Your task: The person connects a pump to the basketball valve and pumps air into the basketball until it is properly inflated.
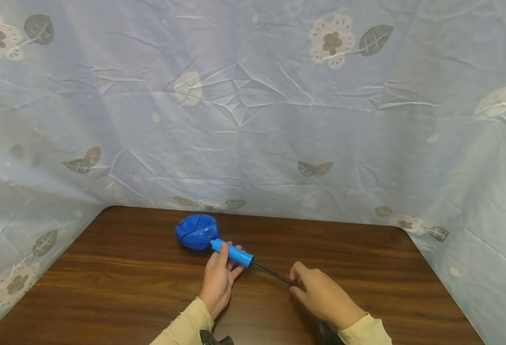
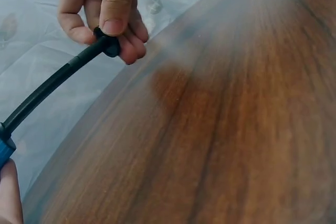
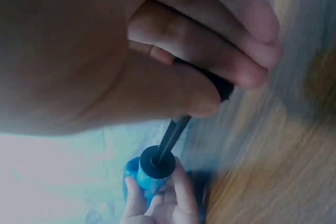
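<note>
A blue ball (image 1: 194, 233) with black lines, caved in and slack, lies toward the back of the table. Joined to it is the tip of a light blue hand pump (image 1: 241, 257). My left hand (image 1: 218, 282) grips the pump's barrel, thumb on top. Out of the barrel's other end runs a long black rod (image 1: 272, 273), pulled well out. At its far end my right hand (image 1: 323, 293) pinches the black handle (image 2: 111, 46) between thumb and fingers. In the right wrist view, the rod (image 3: 170, 137) enters the barrel's dark end cap.
The brown wood-grain table (image 1: 106, 278) has rounded back corners. Pale blue cloth (image 1: 253, 143) printed with flowers and leaves hangs behind it and on both sides. Dark wrist gear (image 1: 211, 338) shows at the left sleeve.
</note>
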Demonstrator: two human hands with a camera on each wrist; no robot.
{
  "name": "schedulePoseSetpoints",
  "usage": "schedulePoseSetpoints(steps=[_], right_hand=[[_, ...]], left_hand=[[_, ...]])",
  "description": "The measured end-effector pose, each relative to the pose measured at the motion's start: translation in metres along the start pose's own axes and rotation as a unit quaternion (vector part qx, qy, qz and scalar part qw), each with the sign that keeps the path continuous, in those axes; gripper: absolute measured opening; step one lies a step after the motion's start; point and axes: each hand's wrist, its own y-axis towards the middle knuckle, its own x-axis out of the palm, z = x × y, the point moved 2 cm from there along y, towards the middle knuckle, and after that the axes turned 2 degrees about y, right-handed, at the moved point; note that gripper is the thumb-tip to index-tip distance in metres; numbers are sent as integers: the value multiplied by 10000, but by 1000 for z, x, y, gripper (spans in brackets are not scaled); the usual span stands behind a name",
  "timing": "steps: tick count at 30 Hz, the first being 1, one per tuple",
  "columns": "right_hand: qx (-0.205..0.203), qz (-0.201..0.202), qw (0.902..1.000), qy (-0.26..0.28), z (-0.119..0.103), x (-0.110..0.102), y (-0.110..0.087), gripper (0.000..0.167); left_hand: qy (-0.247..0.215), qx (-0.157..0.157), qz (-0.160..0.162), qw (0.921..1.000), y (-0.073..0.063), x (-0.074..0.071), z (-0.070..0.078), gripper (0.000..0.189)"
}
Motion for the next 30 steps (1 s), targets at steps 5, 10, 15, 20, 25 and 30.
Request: schedulePoseSetpoints(steps=[5, 10, 15, 20, 25, 30], right_hand=[[-142, 52, 9999, 50, -2, -2, 0, 18], [-355, 250, 9991, 26, -6, -3, 0, 14], [-495, 302, 9980, 245, -9, -1, 0, 15], [-436, 306, 9981, 296, -9, 3, 3, 11], [-277, 393, 9987, 168, -11, 4, 3, 9], [10, 211, 9997, 103, -11, 4, 0, 15]], left_hand=[[-58, -114, -281, 9995, -3, 9, -7, 70], [-18, -306, -548, 9980, -13, 27, -15, 65], [55, -585, -838, 9948, -22, 39, -20, 63], [111, -584, -887, 9943, -25, 38, -19, 62], [138, -429, -746, 9962, -21, 32, -15, 59], [235, -197, -386, 9988, -14, 19, -10, 64]])
